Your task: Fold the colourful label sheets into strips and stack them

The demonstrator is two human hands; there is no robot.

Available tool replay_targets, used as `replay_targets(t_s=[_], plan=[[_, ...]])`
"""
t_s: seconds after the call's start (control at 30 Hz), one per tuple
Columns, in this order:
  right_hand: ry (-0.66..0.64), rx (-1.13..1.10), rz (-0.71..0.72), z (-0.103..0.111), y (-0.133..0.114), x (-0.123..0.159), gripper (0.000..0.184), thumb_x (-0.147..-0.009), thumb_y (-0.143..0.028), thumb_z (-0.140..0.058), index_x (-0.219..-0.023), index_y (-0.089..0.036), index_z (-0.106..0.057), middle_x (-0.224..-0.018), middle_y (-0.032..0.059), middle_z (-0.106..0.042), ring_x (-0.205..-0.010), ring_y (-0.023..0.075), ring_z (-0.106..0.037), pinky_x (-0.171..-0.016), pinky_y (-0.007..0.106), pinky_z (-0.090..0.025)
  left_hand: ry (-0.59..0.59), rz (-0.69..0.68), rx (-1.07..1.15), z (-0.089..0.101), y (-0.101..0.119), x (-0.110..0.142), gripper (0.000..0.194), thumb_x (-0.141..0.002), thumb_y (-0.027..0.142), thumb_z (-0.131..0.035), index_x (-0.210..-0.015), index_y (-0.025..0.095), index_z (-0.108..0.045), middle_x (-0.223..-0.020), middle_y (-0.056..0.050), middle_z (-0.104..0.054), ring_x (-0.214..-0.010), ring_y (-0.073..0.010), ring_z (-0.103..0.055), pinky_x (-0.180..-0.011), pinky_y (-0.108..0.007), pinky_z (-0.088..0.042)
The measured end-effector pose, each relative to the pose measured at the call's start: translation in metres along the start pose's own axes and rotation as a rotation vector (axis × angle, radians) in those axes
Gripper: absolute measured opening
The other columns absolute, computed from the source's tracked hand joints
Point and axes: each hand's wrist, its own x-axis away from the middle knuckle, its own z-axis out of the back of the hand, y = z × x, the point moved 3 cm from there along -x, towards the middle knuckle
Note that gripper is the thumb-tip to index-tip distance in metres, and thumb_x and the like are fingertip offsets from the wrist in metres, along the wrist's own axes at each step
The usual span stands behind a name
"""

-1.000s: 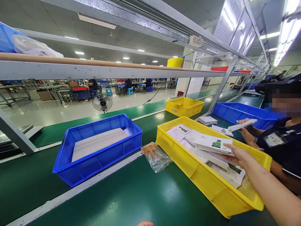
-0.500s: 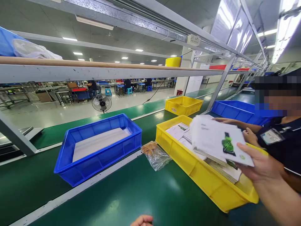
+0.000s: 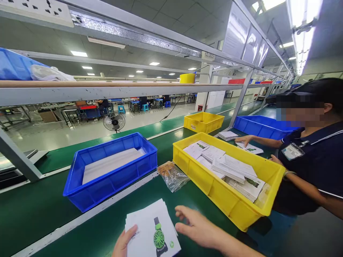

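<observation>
A stack of white printed booklets [image 3: 150,223] is in my left hand [image 3: 124,241], the thumb lying over its left edge. The top cover shows a black and green watch-like picture. Just right of the stack is my right hand [image 3: 197,226], fingers apart and slightly curled, holding nothing. Beyond it, a long yellow bin [image 3: 214,194] holds several more piles of similar booklets [image 3: 230,166]. To the left of that bin lies a clear plastic bag of rubber bands [image 3: 171,175] on the green belt.
A blue bin [image 3: 112,189] with pale flat sheets stands at left. At right, a co-worker [image 3: 313,160] touches booklets on the belt beside another blue bin [image 3: 265,126]. A smaller yellow bin [image 3: 203,123] sits farther back. A metal shelf rail [image 3: 134,93] crosses above.
My right hand lifted a stack of booklets from the yellow bin and brought it left and nearer. My left hand now holds the stack; the right has let go. The view has shifted right.
</observation>
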Motion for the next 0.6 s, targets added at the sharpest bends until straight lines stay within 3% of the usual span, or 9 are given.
replay_targets(t_s=[0.07, 0.13, 0.2, 0.27, 0.33, 0.4, 0.47, 0.53, 0.6], plan=[[0.144, 0.314, 0.099, 0.053, -0.012, 0.004, 0.052, -0.071, -0.045, -0.054, -0.114, -0.018, -0.051, -0.125, 0.0132, -0.052, -0.114, 0.0278, -0.047, -0.098, 0.042, -0.034, 0.143, -0.018, -0.075, -0.009, 0.022, 0.0, 0.064, -0.067, 0.032, -0.067, -0.122, 0.01, -0.042, -0.077, -0.013, -0.07, -0.07, -0.0329, -0.066, -0.062, -0.043, -0.052], [0.318, 0.592, 0.055, 0.114, -0.013, 0.003, 0.053, -0.077, -0.045, -0.046, -0.121, -0.018, -0.047, -0.131, 0.012, -0.047, -0.121, 0.0261, -0.041, -0.104, 0.041, -0.025, 0.219, -0.078, -0.118, -0.015, 0.044, -0.005, 0.053, -0.071, 0.025, -0.063, -0.118, 0.007, -0.045, -0.069, -0.012, -0.069, -0.061, -0.0297, -0.066, -0.057, -0.039, -0.052], [0.425, 0.859, -0.196, 0.171, 0.002, -0.001, 0.057, -0.074, -0.041, -0.05, -0.126, -0.018, -0.043, -0.135, 0.0114, -0.042, -0.125, 0.0252, -0.036, -0.105, 0.039, -0.024, 0.233, -0.15, -0.154, -0.017, 0.063, -0.015, 0.042, -0.074, 0.019, -0.059, -0.112, 0.005, -0.048, -0.061, -0.011, -0.068, -0.056, -0.0269, -0.066, -0.054, -0.036, -0.052], [0.442, 0.912, -0.358, 0.212, 0.028, -0.005, 0.078, -0.055, -0.034, -0.068, -0.125, -0.011, -0.043, -0.133, 0.021, -0.042, -0.125, 0.0352, -0.035, -0.103, 0.046, -0.025, 0.238, -0.178, -0.205, -0.013, 0.076, -0.027, 0.036, -0.075, 0.016, -0.057, -0.107, 0.002, -0.05, -0.056, -0.01, -0.066, -0.052, -0.025, -0.064, -0.054, -0.034, -0.051], [0.449, 0.942, -0.502, 0.235, 0.057, -0.007, 0.095, -0.04, -0.027, -0.074, -0.127, -0.006, -0.04, -0.131, 0.0278, -0.04, -0.124, 0.0437, -0.031, -0.1, 0.056, -0.022, 0.259, -0.199, -0.273, -0.007, 0.084, -0.036, 0.037, -0.074, 0.016, -0.058, -0.106, 0.001, -0.05, -0.059, -0.011, -0.065, -0.055, -0.0249, -0.065, -0.055, -0.035, -0.051], [0.428, 0.967, -0.605, 0.243, 0.083, -0.008, 0.099, -0.037, -0.025, -0.074, -0.128, -0.005, -0.038, -0.131, 0.0302, -0.039, -0.123, 0.0455, -0.031, -0.099, 0.058, -0.02, 0.369, -0.281, -0.384, -0.001, 0.094, -0.036, 0.048, -0.071, 0.017, -0.061, -0.113, 0.002, -0.045, -0.073, -0.015, -0.066, -0.065, -0.0273, -0.066, -0.062, -0.039, -0.051], [0.383, 0.979, -0.642, 0.245, 0.102, -0.009, 0.094, -0.043, -0.03, -0.069, -0.128, -0.006, -0.037, -0.13, 0.0311, -0.04, -0.122, 0.0418, -0.035, -0.098, 0.055, -0.025, 0.571, -0.463, -0.56, 0.004, 0.106, -0.025, 0.063, -0.065, 0.019, -0.066, -0.12, 0.006, -0.039, -0.099, -0.02, -0.061, -0.086, -0.0312, -0.063, -0.076, -0.046, -0.048], [0.349, 0.979, -0.663, 0.248, 0.117, -0.014, 0.088, -0.047, -0.034, -0.063, -0.127, -0.007, -0.038, -0.126, 0.032, -0.044, -0.116, 0.0395, -0.045, -0.095, 0.052, -0.032, 0.732, -0.725, -0.75, 0.001, 0.11, -0.005, 0.065, -0.062, 0.023, -0.067, -0.12, 0.011, -0.042, -0.123, -0.021, -0.046, -0.111, -0.0341, -0.048, -0.095, -0.049, -0.034], [0.338, 0.98, -0.644, 0.256, 0.133, -0.023, 0.082, -0.045, -0.03, -0.06, -0.123, -0.012, -0.041, -0.123, 0.0319, -0.047, -0.113, 0.0371, -0.049, -0.095, 0.049, -0.033, 0.746, -0.959, -0.817, -0.006, 0.097, 0.013, 0.057, -0.064, 0.028, -0.064, -0.117, 0.016, -0.046, -0.133, -0.015, -0.036, -0.125, -0.0325, -0.03, -0.105, -0.046, -0.019]])
